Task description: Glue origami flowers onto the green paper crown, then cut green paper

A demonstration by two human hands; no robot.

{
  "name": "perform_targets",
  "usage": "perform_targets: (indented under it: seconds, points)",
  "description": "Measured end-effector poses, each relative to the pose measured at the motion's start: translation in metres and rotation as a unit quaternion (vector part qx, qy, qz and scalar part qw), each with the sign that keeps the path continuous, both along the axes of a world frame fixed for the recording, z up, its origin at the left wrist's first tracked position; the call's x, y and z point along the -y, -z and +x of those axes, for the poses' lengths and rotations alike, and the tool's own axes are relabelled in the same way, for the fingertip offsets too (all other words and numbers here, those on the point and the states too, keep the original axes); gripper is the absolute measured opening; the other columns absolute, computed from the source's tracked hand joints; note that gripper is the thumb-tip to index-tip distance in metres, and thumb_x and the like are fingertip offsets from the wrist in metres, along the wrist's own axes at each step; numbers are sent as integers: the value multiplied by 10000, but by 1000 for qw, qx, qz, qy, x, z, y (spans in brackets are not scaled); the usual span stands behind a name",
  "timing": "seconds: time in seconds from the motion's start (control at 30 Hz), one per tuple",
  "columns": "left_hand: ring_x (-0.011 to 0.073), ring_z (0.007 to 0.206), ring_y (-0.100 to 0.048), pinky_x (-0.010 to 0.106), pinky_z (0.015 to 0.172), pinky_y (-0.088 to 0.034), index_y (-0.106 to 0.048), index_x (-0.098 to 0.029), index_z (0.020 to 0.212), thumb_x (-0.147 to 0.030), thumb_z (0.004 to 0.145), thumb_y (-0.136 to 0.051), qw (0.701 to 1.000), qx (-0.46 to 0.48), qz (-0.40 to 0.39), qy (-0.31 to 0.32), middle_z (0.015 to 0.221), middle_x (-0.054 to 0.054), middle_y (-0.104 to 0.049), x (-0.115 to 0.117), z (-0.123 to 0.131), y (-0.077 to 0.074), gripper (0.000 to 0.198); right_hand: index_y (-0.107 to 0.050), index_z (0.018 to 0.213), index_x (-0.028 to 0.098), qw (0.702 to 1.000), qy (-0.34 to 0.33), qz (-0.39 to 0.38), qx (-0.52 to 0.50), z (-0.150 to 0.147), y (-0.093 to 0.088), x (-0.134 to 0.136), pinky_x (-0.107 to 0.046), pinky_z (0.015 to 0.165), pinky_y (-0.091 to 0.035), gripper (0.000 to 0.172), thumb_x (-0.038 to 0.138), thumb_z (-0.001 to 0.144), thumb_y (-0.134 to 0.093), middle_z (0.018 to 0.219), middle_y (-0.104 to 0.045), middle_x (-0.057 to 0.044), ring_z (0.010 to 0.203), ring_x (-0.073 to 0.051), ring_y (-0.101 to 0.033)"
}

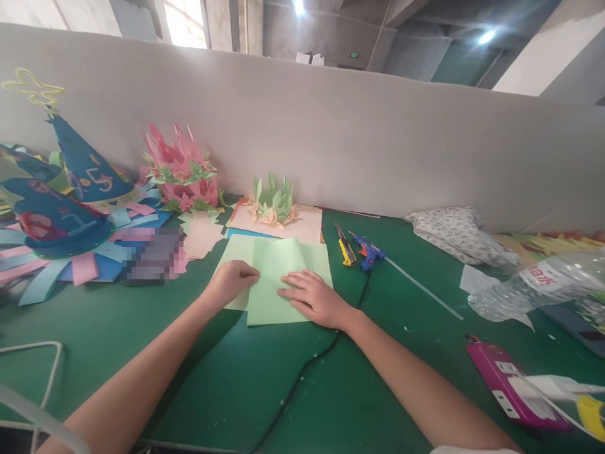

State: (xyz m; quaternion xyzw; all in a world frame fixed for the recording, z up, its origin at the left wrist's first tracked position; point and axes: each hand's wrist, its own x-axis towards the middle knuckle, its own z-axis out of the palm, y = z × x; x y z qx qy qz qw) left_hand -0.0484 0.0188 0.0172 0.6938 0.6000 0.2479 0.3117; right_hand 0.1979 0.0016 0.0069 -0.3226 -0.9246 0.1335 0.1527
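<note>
Mid-scene on the bench (212, 384), light-green paper (265, 297) lies with its upper layer's left edge pinched in the left hand (230, 284), while the right hand (317, 300), spread flat and grasping nothing, should press evenly to align the layers.

There are two hands (231, 282), one glue gun (371, 253), one knife (346, 250) and one bottle (539, 284).
</note>
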Motion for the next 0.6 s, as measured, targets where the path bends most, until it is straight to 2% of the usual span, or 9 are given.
perform_targets:
  seconds: [0.17,0.33,0.5,0.6]
  points:
    - [237,810,-625,316,735,-468,-705,-215,750,-374,696,-554,1000,-12,3,9,868,44,-702,1,1,-1,226,-565,1205,278,1000,-14,2,-12,-1,-3,-1,-404,1016,-310,339,269,917,-386,1310,-505,-41,1212,-211,-424]
    - [252,818,-610,328,733,-463,-711,-218,742,-369,703,-532,999,-26,31,27,865,69,-686,3,3,-1,238,-564,1203,299,1000,-10,-19,-19,1,-8,1,-410,991,-340,337,282,905,-408,1302,-514,-27,1188,-222,-443]
    - [247,781,-597,325,704,-453,-714,-210,720,-314,727,-470,995,-57,68,50,819,87,-659,4,7,1,265,-547,1225,259,997,44,-44,-35,2,-5,-4,-414,974,-372,360,351,898,-426,1295,-516,-52,1168,-235,-448]
    - [241,736,-592,322,665,-448,-708,-211,684,-294,728,-449,993,-71,78,56,776,86,-644,4,9,0,275,-569,1196,229,995,80,-37,-41,0,-1,-10,-421,954,-394,353,313,924,-362,1258,-543,-65,1135,-233,-470]
